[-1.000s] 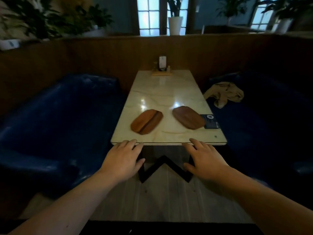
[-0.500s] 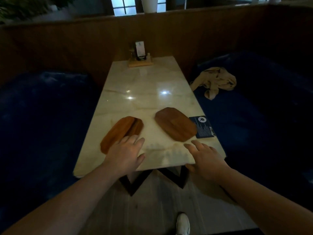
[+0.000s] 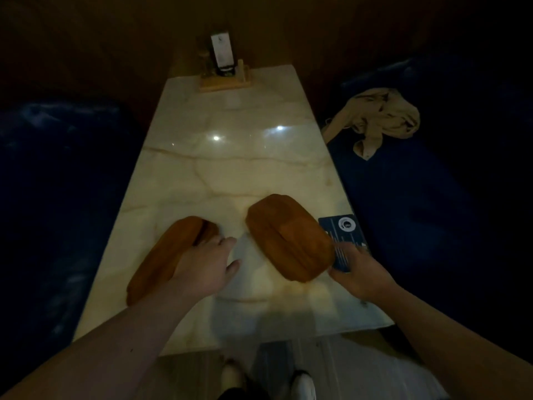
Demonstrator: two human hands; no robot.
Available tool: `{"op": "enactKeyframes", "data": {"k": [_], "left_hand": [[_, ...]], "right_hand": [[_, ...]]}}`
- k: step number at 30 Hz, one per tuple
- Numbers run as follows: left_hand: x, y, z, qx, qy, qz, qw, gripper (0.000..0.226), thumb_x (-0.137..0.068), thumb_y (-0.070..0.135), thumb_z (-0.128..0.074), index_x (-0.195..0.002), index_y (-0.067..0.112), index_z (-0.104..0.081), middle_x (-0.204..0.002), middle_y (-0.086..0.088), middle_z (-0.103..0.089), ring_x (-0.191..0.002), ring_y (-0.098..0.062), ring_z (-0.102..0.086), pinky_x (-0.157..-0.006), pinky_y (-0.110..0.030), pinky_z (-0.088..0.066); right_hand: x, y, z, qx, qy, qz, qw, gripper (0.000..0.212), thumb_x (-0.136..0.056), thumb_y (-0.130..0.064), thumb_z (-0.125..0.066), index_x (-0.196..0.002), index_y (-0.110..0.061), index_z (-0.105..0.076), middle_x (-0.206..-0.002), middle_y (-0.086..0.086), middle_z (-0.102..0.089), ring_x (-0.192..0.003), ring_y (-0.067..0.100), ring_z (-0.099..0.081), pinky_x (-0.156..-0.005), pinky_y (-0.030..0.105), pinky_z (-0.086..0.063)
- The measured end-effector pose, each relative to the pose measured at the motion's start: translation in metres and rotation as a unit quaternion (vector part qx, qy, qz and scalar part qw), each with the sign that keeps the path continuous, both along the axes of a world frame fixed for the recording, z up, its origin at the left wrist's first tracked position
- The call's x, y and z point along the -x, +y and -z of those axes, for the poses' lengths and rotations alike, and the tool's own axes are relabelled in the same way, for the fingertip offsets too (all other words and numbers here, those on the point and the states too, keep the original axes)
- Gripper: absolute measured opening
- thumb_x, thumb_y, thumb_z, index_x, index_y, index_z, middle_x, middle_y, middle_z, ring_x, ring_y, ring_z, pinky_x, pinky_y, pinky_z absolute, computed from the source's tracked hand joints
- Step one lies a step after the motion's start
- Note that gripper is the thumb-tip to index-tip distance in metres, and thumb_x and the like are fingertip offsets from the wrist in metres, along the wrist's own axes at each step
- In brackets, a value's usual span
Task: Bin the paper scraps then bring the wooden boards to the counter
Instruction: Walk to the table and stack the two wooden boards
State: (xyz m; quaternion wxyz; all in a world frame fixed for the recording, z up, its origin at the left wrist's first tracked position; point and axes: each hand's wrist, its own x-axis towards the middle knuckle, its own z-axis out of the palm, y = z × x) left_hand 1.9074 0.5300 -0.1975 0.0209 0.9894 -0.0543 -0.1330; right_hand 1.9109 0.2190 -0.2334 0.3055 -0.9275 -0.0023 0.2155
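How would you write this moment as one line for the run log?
left hand: on left board | right hand: at right board, over blue card | boards on table

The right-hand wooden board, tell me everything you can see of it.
The right-hand wooden board is a flat, reddish-brown slab with angled corners and a visible seam. It lies flat and skewed on the marble table, its right edge beside a dark blue card. The right hand is at its near right corner.
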Motion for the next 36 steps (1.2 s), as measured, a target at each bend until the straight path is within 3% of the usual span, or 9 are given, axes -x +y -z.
{"op": "enactKeyframes", "data": {"k": [8, 12, 17, 19, 25, 28, 31, 34, 36], "left_hand": [[-0.093, 0.009, 0.032, 0.036, 0.05, 0.001, 0.998, 0.051, -0.088, 0.049, -0.046, -0.129, 0.019, -0.044, -0.125, -0.01, -0.057, -0.111, -0.029, -0.056, -0.088, -0.043, -0.05], [-0.148, 0.011, 0.05, 0.077, 0.078, 0.005, 0.994, 0.046, -0.089, 0.046, -0.05, -0.123, 0.014, -0.05, -0.122, -0.014, -0.059, -0.11, -0.032, -0.057, -0.088, -0.04, -0.049], [-0.21, 0.007, 0.073, 0.129, 0.097, 0.007, 0.987, 0.048, -0.087, 0.043, -0.055, -0.123, 0.011, -0.053, -0.123, -0.018, -0.061, -0.112, -0.034, -0.057, -0.092, -0.041, -0.049], [-0.227, 0.003, 0.08, 0.134, 0.108, 0.009, 0.985, 0.048, -0.088, 0.039, -0.056, -0.125, 0.009, -0.052, -0.125, -0.019, -0.06, -0.113, -0.035, -0.056, -0.094, -0.038, -0.047], [-0.257, -0.003, 0.109, 0.154, 0.169, -0.04, 0.973, 0.045, -0.088, 0.034, -0.059, -0.123, 0.005, -0.054, -0.126, -0.02, -0.06, -0.114, -0.034, -0.055, -0.089, -0.032, -0.043], [-0.252, -0.011, 0.117, 0.206, 0.193, -0.062, 0.957, 0.03, -0.087, 0.025, -0.062, -0.107, 0.003, -0.065, -0.106, -0.017, -0.068, -0.089, -0.027, -0.062, -0.066, -0.026, -0.04], [-0.244, -0.008, 0.12, 0.244, 0.193, -0.1, 0.945, 0.019, -0.084, 0.017, -0.065, -0.09, -0.001, -0.071, -0.085, -0.017, -0.07, -0.072, -0.025, -0.063, -0.057, -0.025, -0.036], [-0.228, 0.009, 0.115, 0.3, 0.161, -0.162, 0.926, 0.011, -0.081, 0.011, -0.066, -0.078, 0.001, -0.07, -0.084, -0.021, -0.072, -0.078, -0.033, -0.068, -0.065, -0.036, -0.049], [-0.211, 0.023, 0.105, 0.321, 0.133, -0.214, 0.913, 0.008, -0.081, 0.016, -0.066, -0.082, 0.008, -0.067, -0.085, -0.017, -0.071, -0.079, -0.032, -0.067, -0.072, -0.041, -0.053]], "right_hand": [[-0.039, -0.005, 0.036, -0.062, 0.103, 0.188, 0.975, 0.048, -0.087, -0.028, -0.067, -0.129, -0.014, -0.047, -0.111, 0.005, -0.057, -0.1, 0.024, -0.059, -0.085, 0.039, -0.05], [-0.053, -0.004, 0.051, -0.068, 0.133, 0.27, 0.951, 0.042, -0.087, -0.028, -0.067, -0.123, -0.01, -0.053, -0.114, 0.015, -0.061, -0.099, 0.03, -0.063, -0.088, 0.051, -0.055], [-0.072, 0.011, 0.063, -0.084, 0.184, 0.347, 0.916, 0.036, -0.089, -0.023, -0.066, -0.118, -0.009, -0.051, -0.108, 0.017, -0.062, -0.094, 0.033, -0.065, -0.08, 0.048, -0.059], [-0.078, 0.02, 0.067, -0.089, 0.201, 0.362, 0.906, 0.027, -0.09, -0.02, -0.065, -0.112, -0.012, -0.05, -0.105, 0.013, -0.062, -0.094, 0.031, -0.066, -0.081, 0.047, -0.059], [-0.081, 0.039, 0.088, -0.047, 0.182, 0.376, 0.907, 0.035, -0.089, -0.014, -0.063, -0.122, -0.012, -0.051, -0.106, 0.003, -0.053, -0.089, 0.017, -0.058, -0.082, 0.039, -0.057], [-0.077, 0.035, 0.094, -0.055, 0.178, 0.389, 0.902, 0.019, -0.088, -0.013, -0.063, -0.105, -0.019, -0.056, -0.104, 0.004, -0.06, -0.085, 0.016, -0.061, -0.082, 0.04, -0.057], [-0.083, 0.031, 0.091, -0.112, 0.158, 0.386, 0.902, 0.017, -0.089, -0.01, -0.062, -0.088, -0.025, -0.053, -0.094, 0.005, -0.061, -0.08, 0.015, -0.06, -0.067, 0.03, -0.052], [-0.098, 0.025, 0.084, -0.139, 0.144, 0.368, 0.908, 0.018, -0.089, -0.01, -0.062, -0.104, -0.02, -0.057, -0.093, 0.007, -0.062, -0.084, 0.026, -0.064, -0.073, 0.044, -0.058], [-0.113, 0.02, 0.081, -0.162, 0.133, 0.348, 0.914, 0.025, -0.089, -0.013, -0.063, -0.113, -0.018, -0.059, -0.098, 0.009, -0.065, -0.089, 0.028, -0.065, -0.08, 0.045, -0.057]]}}
